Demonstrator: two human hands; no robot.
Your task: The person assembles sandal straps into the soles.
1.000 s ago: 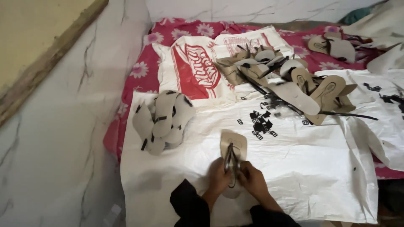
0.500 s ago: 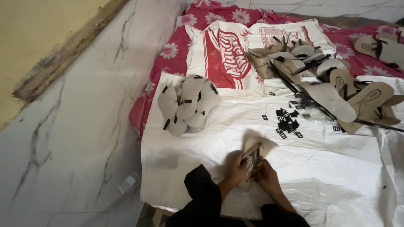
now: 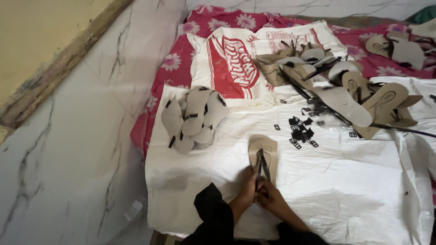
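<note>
- Two hands meet at the near end of one tan sandal sole, which lies flat on the white woven sheet with its toe pointing away from the person.
- Left hand is wrapped around the sole's heel end, fingers curled tight on it, and to my eye that grip is there to pin the sole down so it cannot slide on the slick sheet.
- Right hand sits just beside the left, touching it, pinched closed on the black strap that runs up the middle of the sole.
- That strap stands up off the sole between the two hands, so it looks pulled taut rather than lying loose.
- Sole and strap reach out just beyond the knuckles, with the hands at the heel and the toe clear of them.
- Off to the left, well apart from the hands, a small heap of soles with black tabs rests on the same sheet, stacked overlapping as if set aside together.
- Straight ahead, near the sole's toe, a scatter of small black buckles lies within easy reach.
- Farther back on the right, a bigger pile of tan soles and long black straps spreads over the sheet and a red-and-white printed sack.
- Under it all, a red floral cloth covers the marble floor.
</note>
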